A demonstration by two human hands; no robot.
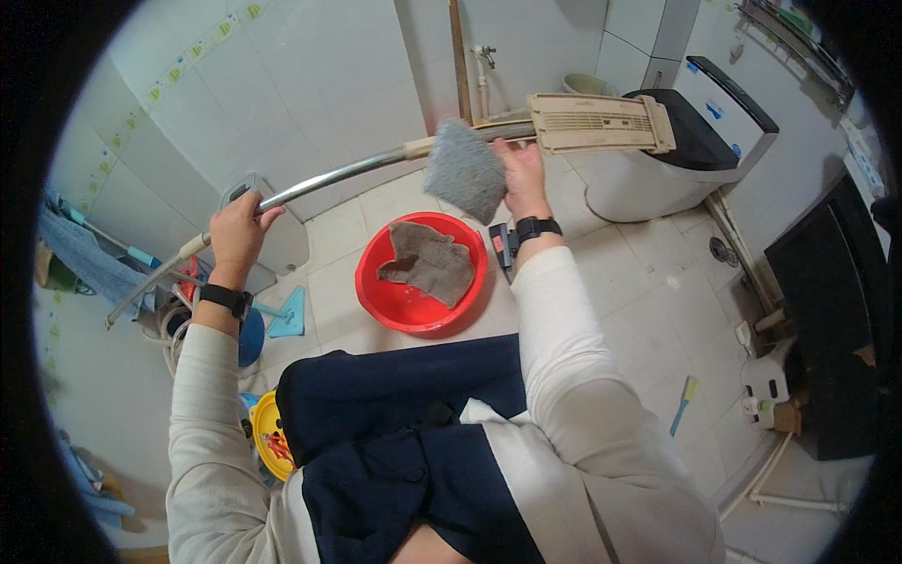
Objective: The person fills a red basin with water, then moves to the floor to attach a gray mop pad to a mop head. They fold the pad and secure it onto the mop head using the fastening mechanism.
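Holding mop pole (329,176) level over red basin (390,305): left hand (235,230) fingers wrapped shut round the pole, steadying it. Right hand (521,169) near the mop head, fingers clamped on grey pad (465,171) that hangs loose off beige plate (601,123); plate bare, prob. so pad can be worked by hand. Brown cloth (427,263) lies in basin, wet-looking. Toilet (676,150) behind plate. Black wristbands both arms. Hidden: right fingertips behind pad, pole's far end past left edge, yellow item (268,432) by knee unclear.
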